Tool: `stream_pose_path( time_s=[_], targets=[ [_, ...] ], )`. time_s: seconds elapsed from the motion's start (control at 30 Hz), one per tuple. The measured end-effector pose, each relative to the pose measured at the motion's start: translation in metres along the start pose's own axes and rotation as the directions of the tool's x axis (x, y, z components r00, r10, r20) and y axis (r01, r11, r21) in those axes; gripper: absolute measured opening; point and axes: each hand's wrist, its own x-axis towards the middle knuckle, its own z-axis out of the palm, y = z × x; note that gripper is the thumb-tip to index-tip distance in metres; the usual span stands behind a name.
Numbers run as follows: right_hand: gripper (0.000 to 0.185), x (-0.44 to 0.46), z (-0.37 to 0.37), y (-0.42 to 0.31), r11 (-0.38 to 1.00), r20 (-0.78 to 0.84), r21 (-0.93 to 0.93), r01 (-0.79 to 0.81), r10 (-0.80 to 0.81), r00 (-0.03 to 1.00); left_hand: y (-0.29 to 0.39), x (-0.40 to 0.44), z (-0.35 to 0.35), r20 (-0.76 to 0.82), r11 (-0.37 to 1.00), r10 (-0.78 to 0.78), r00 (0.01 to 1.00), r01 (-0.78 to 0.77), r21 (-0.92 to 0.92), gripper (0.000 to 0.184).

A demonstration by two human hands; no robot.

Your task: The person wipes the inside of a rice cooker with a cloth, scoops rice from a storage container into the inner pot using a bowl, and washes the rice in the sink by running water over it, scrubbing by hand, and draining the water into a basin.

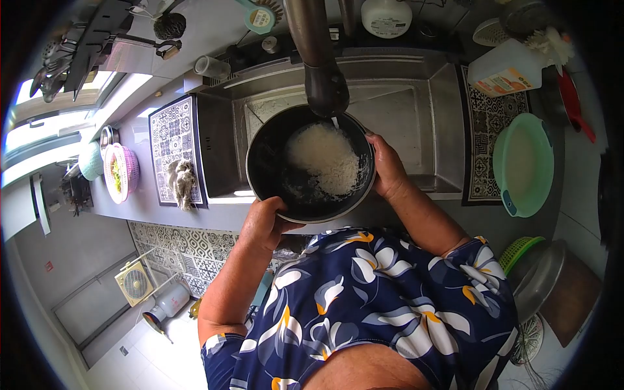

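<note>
A dark round pot (273, 156) is held over the front of the steel sink (416, 123), its inside facing up toward me. White rice (328, 159) lies in it, partly under cloudy water, with loose grains spread near the lower side. My left hand (263, 221) grips the rim at the lower left, thumb on top. On the right side, my right hand (387, 162) is closed on the rim. Right above the pot's far edge is the dark faucet head (327, 91), and a thin stream of water (335, 122) comes down from it.
Patterned mats flank the sink; a crumpled grey cloth (182, 183) lies on the left one. A pink basket (121, 172) stands farther left. To the right are a mint-green basin (523, 166) and a large plastic bottle (506, 68). A cup (211, 67) stands behind the sink.
</note>
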Motion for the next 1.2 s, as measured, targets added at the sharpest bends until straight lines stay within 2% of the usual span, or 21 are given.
stream_pose_path(
  time_s=[0.27,0.33,0.4,0.57,0.63,0.9,0.97,1.03,1.2],
  targets=[
    [0.033,-0.006,0.002,0.003,0.999,-0.034,-0.052,-0.012,0.01,0.999,0.001,-0.003,-0.005,-0.029,0.999,-0.052,0.998,0.051,-0.016,0.046],
    [0.032,0.005,-0.005,0.007,1.0,0.019,0.006,-0.022,0.022,1.0,0.0,-0.002,-0.004,-0.03,0.998,-0.058,0.998,0.058,0.002,0.049],
    [0.031,0.009,-0.002,0.004,0.999,0.018,0.012,-0.035,0.034,0.999,0.001,-0.001,-0.001,-0.051,1.0,0.001,0.999,-0.001,-0.006,0.044],
    [0.031,0.024,0.007,-0.001,0.999,-0.016,-0.011,-0.044,0.044,0.999,0.001,0.003,0.004,-0.074,0.994,0.113,0.991,-0.113,0.007,0.048],
    [0.031,0.028,0.013,-0.005,0.999,0.109,0.033,-0.038,0.034,0.993,0.002,0.005,0.004,-0.083,0.989,0.148,0.986,-0.149,-0.006,0.049],
    [0.029,0.048,0.034,-0.014,0.999,0.104,0.03,0.019,-0.022,0.994,0.01,0.013,0.012,-0.12,0.961,0.277,0.953,-0.277,0.018,0.053],
    [0.029,0.05,0.037,-0.014,1.0,0.087,0.004,0.01,-0.01,0.996,0.012,0.013,0.011,-0.125,0.959,0.282,0.951,-0.283,0.014,0.053],
    [0.027,0.055,0.038,-0.009,0.996,0.182,0.077,-0.04,0.025,0.983,0.013,0.011,0.005,-0.136,0.957,0.289,0.948,-0.291,0.011,0.054],
    [0.03,0.058,0.032,-0.001,0.999,0.134,0.028,-0.021,0.017,0.991,0.006,0.013,-0.004,-0.124,0.956,0.292,0.948,-0.294,0.001,0.054]
  ],
)
